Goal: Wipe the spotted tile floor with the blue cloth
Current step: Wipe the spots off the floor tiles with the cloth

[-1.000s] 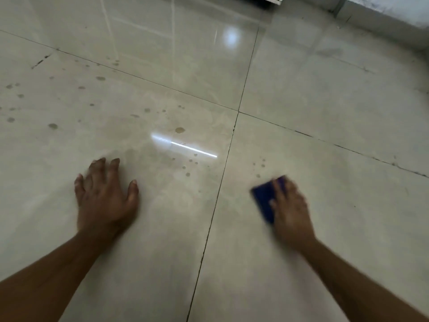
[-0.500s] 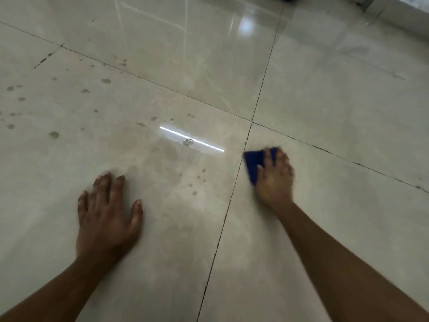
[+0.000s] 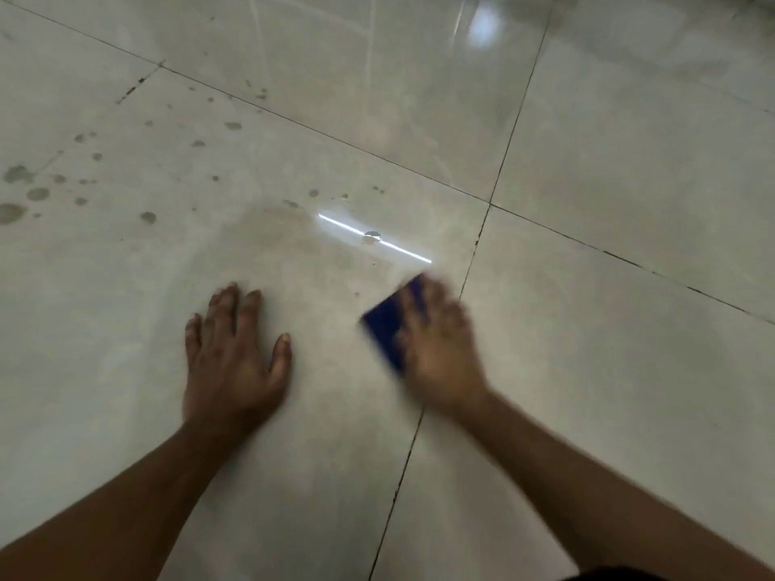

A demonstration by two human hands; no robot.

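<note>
Blue cloth (image 3: 388, 325) lies flat on the tile floor (image 3: 608, 350) just left of a grout line, pressed under the right hand (image 3: 436, 350), whose fingers lie spread over it, blurred. Left hand (image 3: 235, 358) rests flat on the floor, fingers straight and spread, holding nothing. Dark spots (image 3: 37, 194) dot the far-left tile, well apart from both hands.

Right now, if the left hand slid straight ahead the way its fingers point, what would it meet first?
Bare tile first: the left hand points up-frame towards a faint smudge, then likely the small dark spots beyond.
</note>
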